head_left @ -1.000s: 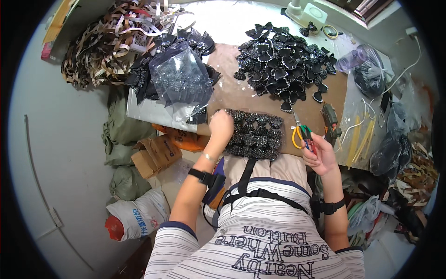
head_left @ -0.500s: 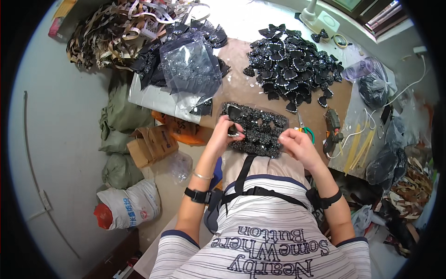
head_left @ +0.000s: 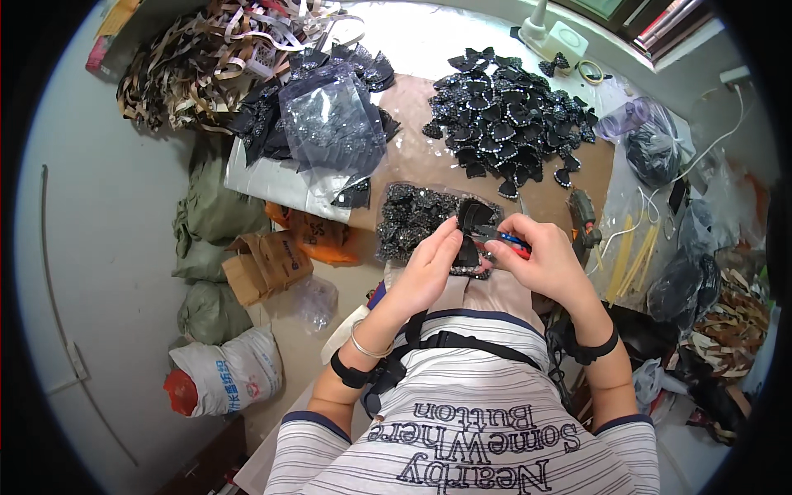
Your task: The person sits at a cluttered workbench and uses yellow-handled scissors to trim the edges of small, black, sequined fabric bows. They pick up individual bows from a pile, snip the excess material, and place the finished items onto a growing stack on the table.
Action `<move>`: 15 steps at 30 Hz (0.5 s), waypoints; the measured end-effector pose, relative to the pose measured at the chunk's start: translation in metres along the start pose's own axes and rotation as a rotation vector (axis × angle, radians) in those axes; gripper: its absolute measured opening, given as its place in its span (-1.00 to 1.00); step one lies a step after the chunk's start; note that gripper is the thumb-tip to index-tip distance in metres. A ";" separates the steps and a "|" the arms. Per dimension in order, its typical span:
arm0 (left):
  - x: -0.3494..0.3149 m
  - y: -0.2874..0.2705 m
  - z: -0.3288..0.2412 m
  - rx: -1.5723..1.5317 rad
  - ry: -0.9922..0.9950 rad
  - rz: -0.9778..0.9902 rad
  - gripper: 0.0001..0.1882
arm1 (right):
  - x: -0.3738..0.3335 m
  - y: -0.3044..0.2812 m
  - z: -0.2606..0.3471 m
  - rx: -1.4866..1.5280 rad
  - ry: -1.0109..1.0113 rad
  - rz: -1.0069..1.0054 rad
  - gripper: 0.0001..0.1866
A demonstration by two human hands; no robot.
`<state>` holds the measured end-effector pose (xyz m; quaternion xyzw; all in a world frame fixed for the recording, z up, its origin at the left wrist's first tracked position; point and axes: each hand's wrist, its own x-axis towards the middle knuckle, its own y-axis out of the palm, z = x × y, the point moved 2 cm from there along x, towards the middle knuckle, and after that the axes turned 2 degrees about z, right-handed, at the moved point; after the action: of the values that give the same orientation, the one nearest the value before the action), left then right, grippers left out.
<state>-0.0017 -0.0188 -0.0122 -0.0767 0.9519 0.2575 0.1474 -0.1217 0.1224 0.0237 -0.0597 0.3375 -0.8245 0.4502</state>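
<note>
Held a black bow [head_left: 476,216], probably light, soft and best pinched by its edge, in the left hand [head_left: 431,257], pliers [head_left: 515,242] in the right hand [head_left: 542,254], near the front edge of the tabletop [head_left: 410,157].

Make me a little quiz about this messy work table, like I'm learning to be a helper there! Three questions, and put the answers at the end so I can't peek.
1. Which hand holds the small metal tool with red and blue handles?
2. True or false: the brown cardboard box is on the person's left side.
3. Fill in the gap: the left hand holds a black fabric ____.

Key:
1. The right hand.
2. True.
3. Bow.
</note>
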 end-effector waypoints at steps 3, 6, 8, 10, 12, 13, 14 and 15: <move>-0.003 0.004 -0.008 -0.132 -0.056 0.037 -0.64 | -0.003 -0.003 -0.004 0.168 -0.024 0.056 -0.75; -0.006 0.006 -0.011 -0.284 -0.115 0.083 -0.63 | -0.007 -0.005 -0.005 0.199 -0.037 0.057 -0.72; -0.007 0.007 -0.010 -0.308 -0.118 0.078 -0.63 | -0.010 -0.004 -0.002 0.134 -0.060 0.014 -0.73; -0.009 0.012 -0.012 -0.255 -0.127 0.032 -0.63 | -0.011 -0.004 -0.001 0.111 -0.078 0.000 -0.73; -0.010 0.013 -0.011 -0.180 -0.114 0.021 -0.64 | -0.011 -0.002 -0.003 0.129 -0.091 0.015 -0.73; -0.010 0.011 -0.009 -0.132 -0.096 0.030 -0.64 | -0.011 -0.003 -0.002 0.129 -0.083 0.033 -0.73; -0.011 0.010 -0.008 -0.084 -0.078 0.038 -0.64 | -0.010 -0.004 0.000 0.129 -0.075 0.051 -0.74; -0.011 0.010 -0.007 -0.072 -0.078 0.047 -0.64 | -0.010 -0.004 0.001 0.129 -0.068 0.069 -0.74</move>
<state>0.0052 -0.0133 0.0018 -0.0494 0.9370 0.2980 0.1755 -0.1185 0.1311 0.0287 -0.0469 0.2701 -0.8261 0.4923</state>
